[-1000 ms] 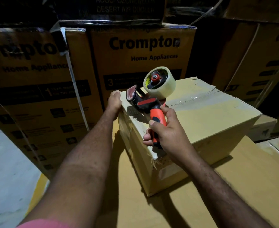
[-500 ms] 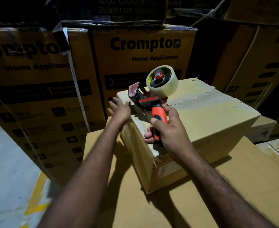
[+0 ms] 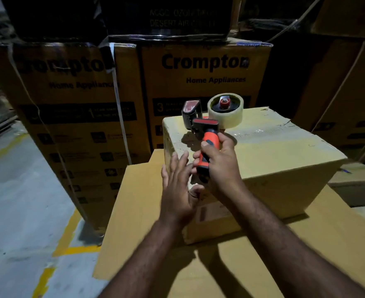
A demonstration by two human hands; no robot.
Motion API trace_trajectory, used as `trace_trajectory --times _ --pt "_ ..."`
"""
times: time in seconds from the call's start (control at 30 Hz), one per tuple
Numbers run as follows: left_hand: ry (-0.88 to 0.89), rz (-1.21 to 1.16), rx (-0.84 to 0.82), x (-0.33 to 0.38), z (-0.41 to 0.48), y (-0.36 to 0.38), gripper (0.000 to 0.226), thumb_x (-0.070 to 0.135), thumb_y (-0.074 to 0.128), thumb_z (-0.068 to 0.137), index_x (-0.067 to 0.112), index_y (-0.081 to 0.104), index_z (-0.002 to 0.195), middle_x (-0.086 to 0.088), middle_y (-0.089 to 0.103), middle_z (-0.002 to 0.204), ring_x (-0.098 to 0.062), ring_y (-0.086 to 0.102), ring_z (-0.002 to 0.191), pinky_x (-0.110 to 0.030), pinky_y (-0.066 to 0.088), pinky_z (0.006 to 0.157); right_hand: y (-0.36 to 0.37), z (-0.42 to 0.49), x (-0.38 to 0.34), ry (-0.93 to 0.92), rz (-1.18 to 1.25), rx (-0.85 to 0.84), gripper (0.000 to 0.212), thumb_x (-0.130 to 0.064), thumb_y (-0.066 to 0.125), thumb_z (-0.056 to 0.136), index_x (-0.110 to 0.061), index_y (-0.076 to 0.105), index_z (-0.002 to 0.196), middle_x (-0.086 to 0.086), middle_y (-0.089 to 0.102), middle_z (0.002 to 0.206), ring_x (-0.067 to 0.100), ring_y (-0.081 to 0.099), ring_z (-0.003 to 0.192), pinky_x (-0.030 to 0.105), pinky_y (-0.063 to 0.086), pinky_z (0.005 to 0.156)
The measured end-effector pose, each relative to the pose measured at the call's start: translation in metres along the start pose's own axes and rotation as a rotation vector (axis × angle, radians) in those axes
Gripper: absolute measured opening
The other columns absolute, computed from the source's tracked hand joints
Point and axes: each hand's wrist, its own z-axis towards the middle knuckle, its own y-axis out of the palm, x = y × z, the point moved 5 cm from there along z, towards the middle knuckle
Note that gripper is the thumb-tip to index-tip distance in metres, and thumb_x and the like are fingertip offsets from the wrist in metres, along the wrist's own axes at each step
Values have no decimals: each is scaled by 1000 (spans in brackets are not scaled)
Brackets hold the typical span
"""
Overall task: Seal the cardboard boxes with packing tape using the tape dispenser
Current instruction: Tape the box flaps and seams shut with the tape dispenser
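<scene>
Cardboard box [image 3: 284,151] sits on a bigger carton [image 3: 147,233]. Right hand [image 3: 222,166] grips tape dispenser [image 3: 207,134] over its near-left corner. Left hand [image 3: 177,190] flat, fingers straight, at side face. Risk: unpressed tape tail lifts; blade nicks fingers.

The small box [image 3: 284,151] sits on a larger cardboard box [image 3: 145,222].

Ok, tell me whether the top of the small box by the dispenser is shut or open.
Shut: the small box has its flaps lying flat, and a glossy strip of tape runs across it.
</scene>
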Motion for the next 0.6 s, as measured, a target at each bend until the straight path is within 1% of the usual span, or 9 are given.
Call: trace_trajectory --times 0.03,0.13,0.23,0.3,0.37,0.43,0.5,0.57,0.6 --pt "11 21 -12 -1 1 -1 81 80 10 92 32 39 150 2 30 165 -15 8 157 -63 5 123 -2 0 -2 -16 -32 -22 50 -16 54 102 -28 30 144 17 61 92 20 61 68 35 51 56" --pt "11 118 -59 -3 3 -6 95 83 14 90 15 52 144 1 43 158 -13 17 156 -60 10 124 -14 0 -13 -54 -105 -90 54 -13 53 102 -28 28 147 17 57 90 18 57 62 33 51 52" --pt "-4 200 -56 -2 3 -15 93 81 14 92 14 56 140 3 49 153 -12 27 152 -56 10 125 -37 -1 -31 -130 -234 -86 56 -12 55 101 -26 29 148 22 56 107 17 59 73 33 55 58" --pt "-55 209 -16 -4 5 -27 87 76 11 96 17 60 138 6 52 150 -7 30 149 -54 11 125 -58 -1 -42 -199 -352 -59 59 -16 57 101 -28 28 150 16 57 112 20 63 78 43 61 64" --pt "-135 172 80 -16 4 -47 74 65 12 102 21 64 132 11 55 143 -7 36 144 -55 17 123 -81 -2 -52 -269 -476 -15 62 -26 60 99 -34 27 151 7 55 116 25 67 85 54 61 69" --pt "-194 103 211 -32 0 -69 58 52 18 104 29 68 122 11 60 135 -11 47 138 -57 29 117 -105 -7 -59 -330 -587 42 63 -29 61 98 -35 27 151 -6 55 111 22 67 84 49 61 70" --pt "-237 22 305 -39 -5 -83 46 48 23 104 40 68 111 9 66 128 -14 56 129 -53 43 110 -125 -15 -63 -389 -638 108 64 -27 60 100 -31 26 153 -17 53 106 13 65 79 37 60 67" --pt "-263 -32 342 -35 -9 -84 41 47 27 105 41 67 107 6 68 125 -14 60 125 -47 48 106 -137 -21 -65 -430 -593 150 64 -25 58 101 -27 24 155 -13 55 100 10 64 70 31 56 58" --pt "-274 -59 355 -29 -12 -82 40 45 28 105 37 68 106 4 68 125 -14 60 125 -46 48 105 -141 -23 -65 -439 -557 165 63 -24 57 102 -26 23 154 -11 56 96 11 64 67 34 56 56"
